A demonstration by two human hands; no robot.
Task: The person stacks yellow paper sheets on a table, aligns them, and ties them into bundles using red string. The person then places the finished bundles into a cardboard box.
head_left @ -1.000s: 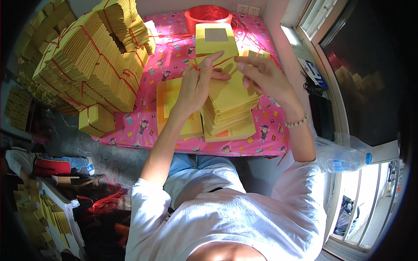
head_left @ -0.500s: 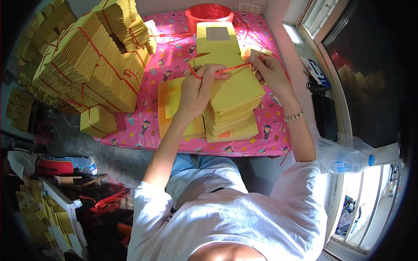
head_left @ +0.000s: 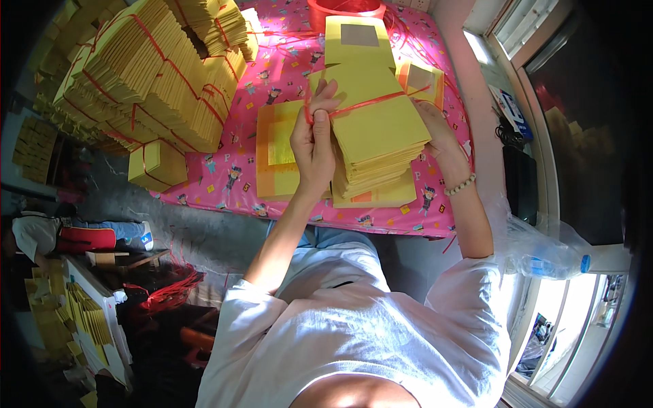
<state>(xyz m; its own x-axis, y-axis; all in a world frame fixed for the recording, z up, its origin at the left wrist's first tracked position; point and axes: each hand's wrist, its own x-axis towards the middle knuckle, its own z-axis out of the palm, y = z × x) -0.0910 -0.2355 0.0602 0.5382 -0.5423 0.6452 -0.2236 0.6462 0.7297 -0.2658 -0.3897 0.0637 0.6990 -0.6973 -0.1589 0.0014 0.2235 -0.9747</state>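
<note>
A stack of yellow envelopes (head_left: 374,132) stands in front of me on the table. A red plastic string (head_left: 371,104) runs tight across its top. My left hand (head_left: 314,146) is at the stack's left edge, thumb and fingers closed on the string. At the right side, my right hand (head_left: 439,132) is closed low against the stack, where the string goes over the edge; its fingertips are partly hidden. Beyond the string, a yellow envelope with a grey window (head_left: 359,35) reaches toward the back. Flat yellow-orange envelopes (head_left: 272,153) lie left of the stack.
Tall tied bundles of yellow envelopes (head_left: 146,75) fill the table's left, with a small bundle (head_left: 158,165) at the edge. A red basin (head_left: 345,10) and loose red strings stand behind. A plastic bottle (head_left: 554,264) lies right. Another person (head_left: 37,238) works at lower left.
My right hand has moved from above the stack down to its right side, drawing the string across the top. My left hand stays at the left edge, its fingers more upright. The view has shifted slightly.
</note>
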